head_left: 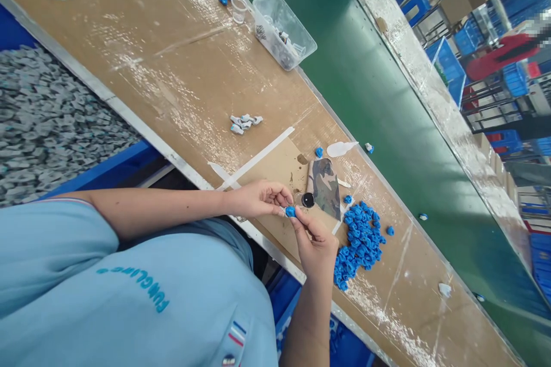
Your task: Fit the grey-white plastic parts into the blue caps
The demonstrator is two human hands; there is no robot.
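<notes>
- The brown tabletop (181, 69), scuffed with pale patches, ran diagonally across the view.
- A green belt (413, 183) lay along its far side.
- A blue bin (103, 163) full of grey pieces (51, 103) stood beside the near edge, at the left.
- A clear tub (297, 17) with small parts inside sat at the belt-side edge.
- A heap of blue pieces (364, 235) lay on the tabletop, just beyond the right hand (317, 241).
- The right hand's grip was closed to a pinch, thumb and finger on the blue piece.
- The left hand (258, 198) met it from the other side, its grip also pinched on that piece.
- A camouflage cloth (325, 189) lay near both hands.
- A few grey-white pieces (244, 123) were clustered farther off.
- A round black disc (307, 200) rested against the cloth's near edge.
- The blue piece (291, 211) was between both hands' fingertips, above the tabletop.
</notes>
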